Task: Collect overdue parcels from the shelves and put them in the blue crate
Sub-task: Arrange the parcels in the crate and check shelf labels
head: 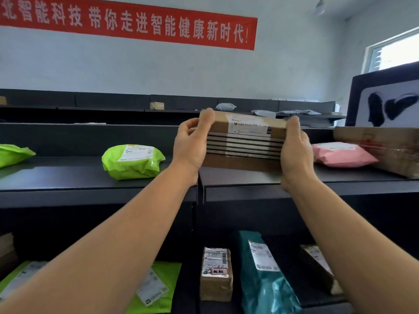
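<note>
You are holding a brown cardboard box (243, 141) between both hands, your left hand (191, 145) curling its grip round the left end and your right hand (294, 152) curling round the right end. The box is sitting just above the dark top shelf (294, 176), its label facing up. A green bag (132, 162) is lying to its left, a pink bag (340, 155) to its right.

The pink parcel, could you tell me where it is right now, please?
In the head view, the pink parcel lies on the upper shelf, right of the right hand, against a large cardboard box.
</note>
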Demonstrator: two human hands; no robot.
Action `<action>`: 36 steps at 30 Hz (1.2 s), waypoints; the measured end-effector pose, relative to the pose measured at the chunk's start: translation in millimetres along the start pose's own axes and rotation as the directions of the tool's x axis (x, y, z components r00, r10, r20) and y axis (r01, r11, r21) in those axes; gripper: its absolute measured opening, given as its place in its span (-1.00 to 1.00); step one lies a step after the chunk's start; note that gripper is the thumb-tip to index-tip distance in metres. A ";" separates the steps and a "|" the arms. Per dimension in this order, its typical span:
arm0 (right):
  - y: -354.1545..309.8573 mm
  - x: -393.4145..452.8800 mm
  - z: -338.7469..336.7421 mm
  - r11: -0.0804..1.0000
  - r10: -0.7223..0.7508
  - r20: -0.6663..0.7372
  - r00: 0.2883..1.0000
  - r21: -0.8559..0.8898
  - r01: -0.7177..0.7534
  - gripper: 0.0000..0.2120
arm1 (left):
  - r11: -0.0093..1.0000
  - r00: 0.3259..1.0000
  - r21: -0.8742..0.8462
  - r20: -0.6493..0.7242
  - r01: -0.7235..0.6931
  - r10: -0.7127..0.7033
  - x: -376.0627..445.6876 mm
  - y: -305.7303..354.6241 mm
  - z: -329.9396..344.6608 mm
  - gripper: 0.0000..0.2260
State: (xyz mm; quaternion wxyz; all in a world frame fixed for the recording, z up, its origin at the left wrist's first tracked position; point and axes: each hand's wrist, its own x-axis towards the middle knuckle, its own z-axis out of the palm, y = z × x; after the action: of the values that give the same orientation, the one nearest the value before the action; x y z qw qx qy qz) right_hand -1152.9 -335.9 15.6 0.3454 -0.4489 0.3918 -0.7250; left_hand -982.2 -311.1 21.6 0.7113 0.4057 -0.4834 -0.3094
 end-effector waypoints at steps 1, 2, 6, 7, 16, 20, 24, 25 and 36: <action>-3.8 -1.9 -8.5 1.000 0.008 -0.023 1.000 -0.006 -0.008 -0.64 | 1.000 1.000 -0.002 0.015 0.011 -0.011 -4.2 0.7 7.3 -0.52; -6.1 -1.9 -18.0 1.000 0.015 -0.046 0.999 -0.018 -0.016 -0.62 | 1.000 0.999 -0.007 0.034 0.022 -0.022 -8.3 1.2 15.4 -0.50; -19.4 -6.4 -61.9 0.998 -0.006 -0.150 0.989 -0.067 -0.004 -0.50 | 0.999 0.991 -0.021 0.127 0.039 -0.036 -25.8 1.2 52.8 -0.47; -22.8 -7.8 -73.2 0.997 -0.010 -0.176 0.984 -0.079 -0.004 -0.49 | 0.999 0.987 -0.033 0.156 0.036 -0.030 -30.6 0.1 62.2 -0.46; -45.1 -21.4 -186.2 0.981 -0.106 -0.435 0.894 -0.193 0.022 -0.52 | 0.989 0.898 -0.067 0.430 0.133 -0.092 -80.2 -23.7 160.8 -0.26; -52.0 -27.8 -244.1 0.975 -0.132 -0.537 0.833 -0.224 0.010 -0.54 | 0.970 0.810 -0.103 0.574 0.218 -0.122 -109.2 -38.6 206.9 -0.56; -56.6 -36.8 -310.2 0.965 -0.153 -0.616 0.773 -0.262 -0.018 -0.63 | 0.946 0.677 -0.087 0.719 0.311 -0.157 -143.7 -55.9 253.5 -0.39; -57.8 -39.1 -327.5 0.960 -0.166 -0.635 0.755 -0.279 -0.024 -0.63 | 0.943 0.640 -0.064 0.750 0.326 -0.170 -153.6 -61.1 265.7 -0.29; -34.5 -61.6 -520.4 0.967 -0.023 -0.807 0.590 -0.167 -0.191 -0.36 | 0.857 0.448 0.142 0.803 0.496 -0.392 -288.3 -113.5 406.1 -0.48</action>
State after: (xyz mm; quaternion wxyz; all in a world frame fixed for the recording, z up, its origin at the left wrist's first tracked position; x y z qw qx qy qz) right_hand -1615.5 -133.4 -128.4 0.1101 -0.0926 0.6091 -0.7799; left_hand -1467.3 -238.4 -121.1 0.3258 0.2893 -0.6108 -0.6611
